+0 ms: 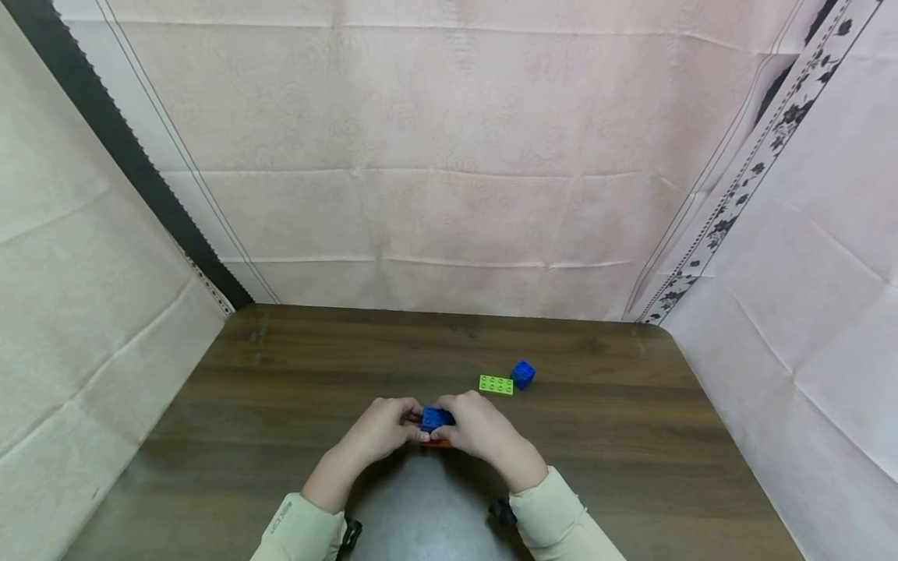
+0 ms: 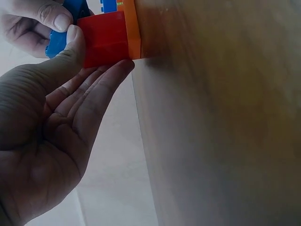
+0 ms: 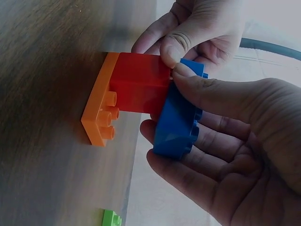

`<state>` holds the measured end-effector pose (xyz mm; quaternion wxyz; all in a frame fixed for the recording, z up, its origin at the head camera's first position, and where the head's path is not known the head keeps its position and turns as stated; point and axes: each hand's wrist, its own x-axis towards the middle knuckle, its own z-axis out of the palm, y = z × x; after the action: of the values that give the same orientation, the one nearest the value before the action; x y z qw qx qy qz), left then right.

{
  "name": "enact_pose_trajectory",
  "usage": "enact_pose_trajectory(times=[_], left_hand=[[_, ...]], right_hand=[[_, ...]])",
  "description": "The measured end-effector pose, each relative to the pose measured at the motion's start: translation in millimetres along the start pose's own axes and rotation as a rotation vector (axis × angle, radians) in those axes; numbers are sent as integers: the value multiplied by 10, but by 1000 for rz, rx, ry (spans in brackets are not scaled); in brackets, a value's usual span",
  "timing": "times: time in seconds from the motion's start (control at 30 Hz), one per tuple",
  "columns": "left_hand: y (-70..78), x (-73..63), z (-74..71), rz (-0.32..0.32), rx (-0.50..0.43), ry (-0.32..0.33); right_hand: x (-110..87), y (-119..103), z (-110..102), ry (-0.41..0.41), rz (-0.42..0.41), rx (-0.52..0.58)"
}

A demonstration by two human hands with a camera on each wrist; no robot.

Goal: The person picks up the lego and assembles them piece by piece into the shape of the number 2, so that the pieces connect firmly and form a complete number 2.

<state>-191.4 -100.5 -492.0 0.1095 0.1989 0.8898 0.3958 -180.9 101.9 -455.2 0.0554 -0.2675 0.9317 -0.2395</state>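
Observation:
A long blue toy brick point(image 3: 176, 117) lies across a red brick point(image 3: 141, 82), which stands on a flat orange brick point(image 3: 99, 117) on the table. My right hand point(image 1: 480, 425) pinches the blue brick between thumb and fingers. On the opposite side, my left hand point(image 1: 379, 432) grips the red brick, its thumb up by the blue brick and fingertips along the red side in the left wrist view. Both thumbs nearly meet at the joint. Whether blue and red are fully pressed together, I cannot tell.
Beyond my right hand, a lime green brick point(image 1: 496, 385) lies on the brown wooden table point(image 1: 316, 351), with another blue brick point(image 1: 522, 374) right beside it. Pale cloth point(image 1: 449, 218) hangs behind the table and at both sides.

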Motion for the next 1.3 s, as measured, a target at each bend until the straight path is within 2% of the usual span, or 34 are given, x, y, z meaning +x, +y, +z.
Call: enact_pose_trajectory(times=[0.33,0.7,1.0,1.3], left_hand=[[-27,-8,0,17,9,-9],[-85,-18,-9,65,-24,-34],[-53,4,-83,80,-46,-54],[22,-14,-139,103,-48,-39]], right_hand=[[3,-3,5,0,17,21],[-3,-17,-3,-6,22,27],[0,0,-12,-11,21,42],[15,8,-1,-4,2,22]])
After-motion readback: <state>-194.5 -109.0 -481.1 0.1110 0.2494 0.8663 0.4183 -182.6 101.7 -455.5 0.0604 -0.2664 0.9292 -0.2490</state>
